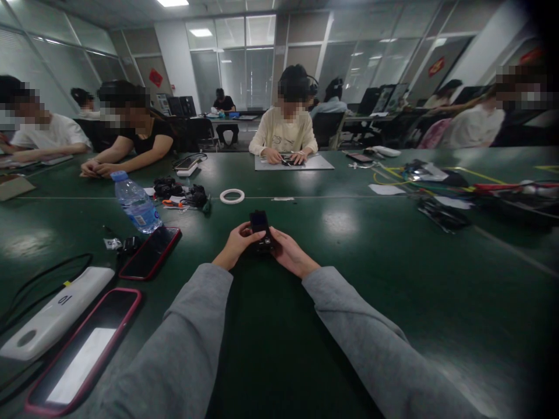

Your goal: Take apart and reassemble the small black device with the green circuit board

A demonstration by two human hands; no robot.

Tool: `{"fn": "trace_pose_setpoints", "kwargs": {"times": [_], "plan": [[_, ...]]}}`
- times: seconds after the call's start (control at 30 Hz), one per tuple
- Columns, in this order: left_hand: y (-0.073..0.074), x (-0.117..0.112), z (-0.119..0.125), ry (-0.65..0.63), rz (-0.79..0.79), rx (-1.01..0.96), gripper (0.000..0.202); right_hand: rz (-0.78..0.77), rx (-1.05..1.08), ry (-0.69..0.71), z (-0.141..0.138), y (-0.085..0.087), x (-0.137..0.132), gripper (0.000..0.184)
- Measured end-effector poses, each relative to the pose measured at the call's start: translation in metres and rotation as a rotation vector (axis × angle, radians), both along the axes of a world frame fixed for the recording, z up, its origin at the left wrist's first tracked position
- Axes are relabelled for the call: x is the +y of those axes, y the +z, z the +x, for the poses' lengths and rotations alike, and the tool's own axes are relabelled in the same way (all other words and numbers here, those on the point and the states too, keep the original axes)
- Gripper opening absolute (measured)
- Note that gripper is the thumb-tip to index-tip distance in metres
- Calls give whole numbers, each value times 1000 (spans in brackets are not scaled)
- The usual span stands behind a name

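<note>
Both hands are closed round a small black handheld device (259, 221) with a dark screen and a few buttons below it. My left hand (239, 243) grips its left side, the thumb lying across the front near the buttons. From the right, my right hand (289, 251) holds the other edge, fingers against its side. The device is held upright over the green table (271, 326), its screen tilted towards me. Its exact kind is too small to tell, and its back is hidden.
To the left lie a red-edged phone (151, 253), a pink-cased phone (87, 349), a white power bank (61, 311) with cables and a tilted water bottle (136, 203). A tape roll (232, 196) lies ahead. Cables and pouches (437, 174) cover the right. People sit opposite.
</note>
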State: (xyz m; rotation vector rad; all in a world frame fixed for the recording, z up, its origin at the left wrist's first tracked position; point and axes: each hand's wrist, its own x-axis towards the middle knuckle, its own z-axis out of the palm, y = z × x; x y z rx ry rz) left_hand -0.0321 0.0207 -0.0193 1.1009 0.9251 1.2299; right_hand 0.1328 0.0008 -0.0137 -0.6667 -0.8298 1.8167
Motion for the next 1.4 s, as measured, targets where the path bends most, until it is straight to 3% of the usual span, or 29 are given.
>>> {"fn": "trace_pose_setpoints", "kwargs": {"times": [0.33, 0.67, 1.07, 1.4], "plan": [[7, -5, -1, -29, 5, 45, 61, 21, -39, -19, 1, -7, 4, 46], [10, -7, -2, -18, -9, 33, 62, 33, -59, -23, 0, -1, 0, 42], [6, -5, 0, -14, 28, 70, 62, 10, -1, -43, 0, -8, 4, 37], [2, -4, 4, -21, 110, 238, 41, -14, -3, -21, 3, 2, 0, 33]]}}
